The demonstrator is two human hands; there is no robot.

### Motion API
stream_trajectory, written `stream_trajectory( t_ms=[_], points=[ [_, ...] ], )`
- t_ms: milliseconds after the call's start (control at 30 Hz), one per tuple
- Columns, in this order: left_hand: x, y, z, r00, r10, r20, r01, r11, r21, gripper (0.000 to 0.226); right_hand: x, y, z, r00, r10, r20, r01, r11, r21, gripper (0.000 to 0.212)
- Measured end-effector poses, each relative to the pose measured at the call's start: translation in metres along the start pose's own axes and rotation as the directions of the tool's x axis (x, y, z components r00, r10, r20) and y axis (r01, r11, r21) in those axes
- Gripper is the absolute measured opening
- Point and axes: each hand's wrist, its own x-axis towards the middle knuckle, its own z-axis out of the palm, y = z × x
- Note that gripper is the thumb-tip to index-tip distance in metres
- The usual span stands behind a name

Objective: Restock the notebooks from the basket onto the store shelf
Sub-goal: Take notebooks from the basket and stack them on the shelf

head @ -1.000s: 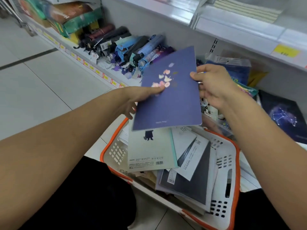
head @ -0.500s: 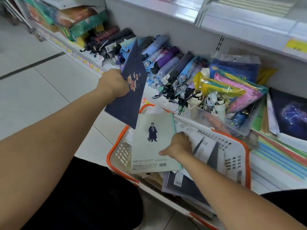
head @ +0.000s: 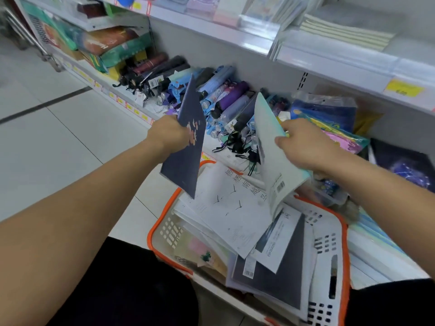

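Left hand (head: 168, 135) pinching navy notebook (head: 186, 147) upright, right hand (head: 303, 147) clamped on pale notebook (head: 270, 156) – both above basket (head: 164, 222). Best to square the two together, then slide onto shelf (head: 329, 57) spine-first – no bent corners.

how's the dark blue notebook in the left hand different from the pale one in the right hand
The dark blue notebook has a navy cover with small pink flowers; the pale notebook is light mint-white with a barcode near its lower edge. The left hand grips the dark blue notebook at its left edge; the right hand grips the pale notebook at its right edge. Both are thin, held roughly on edge above the basket.
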Motion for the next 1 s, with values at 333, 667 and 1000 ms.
stream_trajectory(
  t_ms=[333, 667, 1000],
  points=[
    [-0.053, 0.051, 0.067, 0.933, 0.008, 0.361, 0.317, 0.460, -0.829, 0.049, -0.054, -0.052, 0.033, 0.943, -0.281, -0.176, 0.231, 0.938, -0.258, 0.022],
    [-0.040, 0.047, 0.033, 0.959, 0.126, 0.256, 0.157, 0.514, -0.843, 0.023, -0.025, 0.012, -0.011, 0.991, -0.104, -0.082, 0.118, 0.975, 0.186, 0.076],
    [-0.044, 0.090, 0.006, 0.973, 0.225, 0.060, -0.051, 0.457, -0.888, 0.041, -0.032, 0.018, -0.044, 0.997, -0.037, -0.064, 0.073, 0.331, 0.941, 0.019]
  ],
)
